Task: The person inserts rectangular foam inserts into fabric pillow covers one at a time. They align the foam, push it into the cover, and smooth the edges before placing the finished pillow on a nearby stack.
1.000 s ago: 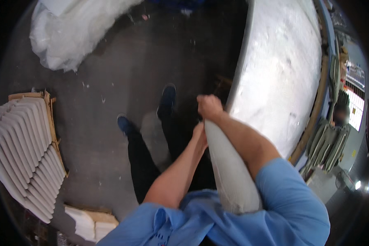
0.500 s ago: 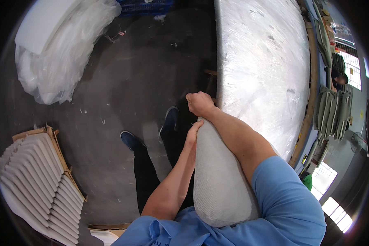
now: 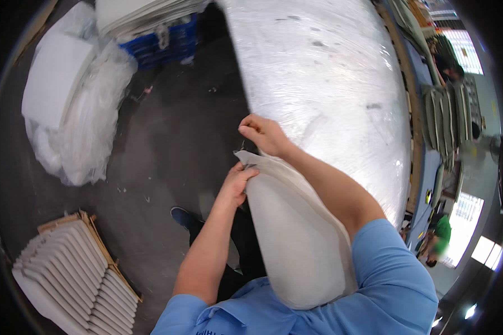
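Observation:
A long, pale grey fabric-covered cushion (image 3: 296,234) leans against my body, its narrow end pointing away from me. My left hand (image 3: 239,183) grips the edge of the cushion near that end, thumb on the top face. Just beyond the tip, my right hand (image 3: 264,135) is closed in a pinch. A thin dark strand shows between its fingertips and the cushion's corner, too small to name. Along the cushion's right side the fabric forms a raised fold or seam, partly behind my right forearm.
A table wrapped in clear film (image 3: 330,72) stands at the right. At the left lie white sheets in plastic (image 3: 56,84) and a stack of pale cushions (image 3: 72,273) on a wooden pallet. A blue crate (image 3: 162,44) holds flat pieces. Two people are at the far right.
My right hand has drawn up and away from the cushion's tip. The cushion has tilted, showing more of its broad face and side seam. My view has turned and shifted.

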`<state>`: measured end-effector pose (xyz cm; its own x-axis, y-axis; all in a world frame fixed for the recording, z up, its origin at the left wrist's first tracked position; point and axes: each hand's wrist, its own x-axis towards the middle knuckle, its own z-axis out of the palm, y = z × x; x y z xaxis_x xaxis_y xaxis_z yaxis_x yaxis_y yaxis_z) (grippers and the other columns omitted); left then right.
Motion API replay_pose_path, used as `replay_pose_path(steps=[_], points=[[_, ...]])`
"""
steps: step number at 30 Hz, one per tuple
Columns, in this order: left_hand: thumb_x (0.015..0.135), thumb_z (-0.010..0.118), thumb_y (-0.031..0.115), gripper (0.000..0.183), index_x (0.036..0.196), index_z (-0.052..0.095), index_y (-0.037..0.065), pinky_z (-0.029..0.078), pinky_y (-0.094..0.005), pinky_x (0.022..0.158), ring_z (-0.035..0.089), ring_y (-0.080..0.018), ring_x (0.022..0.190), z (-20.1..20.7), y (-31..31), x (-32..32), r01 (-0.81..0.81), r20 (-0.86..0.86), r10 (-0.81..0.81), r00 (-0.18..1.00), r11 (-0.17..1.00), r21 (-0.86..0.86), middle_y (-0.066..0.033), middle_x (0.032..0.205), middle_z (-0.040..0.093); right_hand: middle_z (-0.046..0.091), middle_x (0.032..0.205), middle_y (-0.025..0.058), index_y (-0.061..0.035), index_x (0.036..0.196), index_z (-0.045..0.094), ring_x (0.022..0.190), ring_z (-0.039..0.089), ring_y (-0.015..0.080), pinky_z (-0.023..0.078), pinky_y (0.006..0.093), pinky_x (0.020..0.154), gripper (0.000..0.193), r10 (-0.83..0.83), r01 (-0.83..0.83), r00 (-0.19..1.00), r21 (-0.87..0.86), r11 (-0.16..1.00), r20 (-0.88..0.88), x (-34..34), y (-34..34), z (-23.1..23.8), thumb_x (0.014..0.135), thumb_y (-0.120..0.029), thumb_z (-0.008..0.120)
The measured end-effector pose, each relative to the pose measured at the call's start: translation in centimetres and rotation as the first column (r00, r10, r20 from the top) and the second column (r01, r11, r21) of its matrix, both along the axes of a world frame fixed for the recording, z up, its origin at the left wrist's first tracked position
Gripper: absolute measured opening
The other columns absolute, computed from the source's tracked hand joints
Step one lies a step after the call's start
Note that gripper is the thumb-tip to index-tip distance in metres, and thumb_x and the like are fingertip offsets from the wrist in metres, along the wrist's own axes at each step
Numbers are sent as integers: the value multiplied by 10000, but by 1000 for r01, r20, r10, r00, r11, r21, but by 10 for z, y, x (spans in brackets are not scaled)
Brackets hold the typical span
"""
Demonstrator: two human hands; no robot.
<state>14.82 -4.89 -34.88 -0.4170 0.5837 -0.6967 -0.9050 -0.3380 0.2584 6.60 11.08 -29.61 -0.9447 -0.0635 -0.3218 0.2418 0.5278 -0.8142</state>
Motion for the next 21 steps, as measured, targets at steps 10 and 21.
replay_pose_path(steps=[10,21], points=[[832,762,319,388,1142,737,87,546,-456,917,695,-368,976,38,44,-55,210,-339,-909,242,391,-896,-149,1100,735,707,1174,169,-138,1201,734,1131,659,364,525,447,974,369,47,-265,880,407,874,473,141,220,55,928,-384,697],[894,754,309,404,1192,669,51,540,-416,877,701,-309,976,56,90,-79,193,-359,-923,138,381,-904,-154,1103,738,704,1099,145,-100,1143,668,1163,600,381,481,512,948,228,-169,75,928,277,958,332,171,213,63,974,-249,634]])
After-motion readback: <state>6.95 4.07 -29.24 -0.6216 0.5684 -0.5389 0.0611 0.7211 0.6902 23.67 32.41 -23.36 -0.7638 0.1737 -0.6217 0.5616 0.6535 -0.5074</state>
